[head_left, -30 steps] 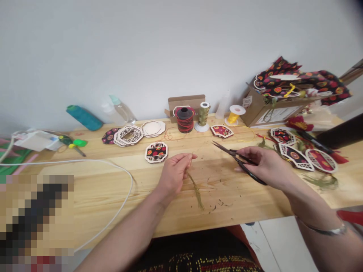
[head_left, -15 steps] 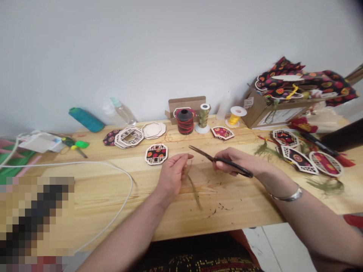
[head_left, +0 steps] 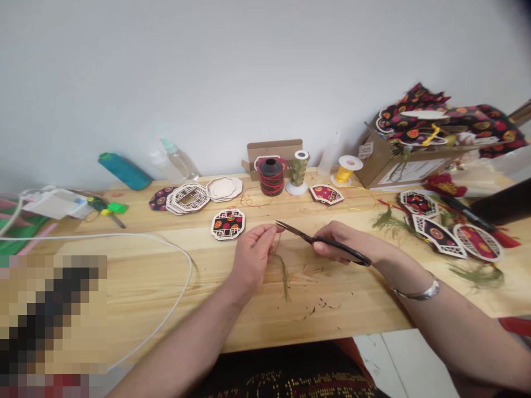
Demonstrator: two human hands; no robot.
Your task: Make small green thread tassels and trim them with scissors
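Note:
My left hand pinches a thin cord, and a green thread tassel hangs below its fingers over the table. My right hand is closed around the black handles of a pair of scissors. The blades look nearly closed, and their tips lie right by my left fingertips. Whether the cord is between the blades is too small to tell. Just beyond my left hand lies an octagonal ornament with a white lattice frame over dark patterned fabric.
Spools of red cord, green thread and yellow cord stand at the back. Lattice frames lie left of them. Finished ornaments and a filled cardboard box are at right. A white cable loops at left.
The scissors' tips have come closer to my left fingertips, and the blades appear more closed. The tassel has swung slightly left. The view has shifted a little.

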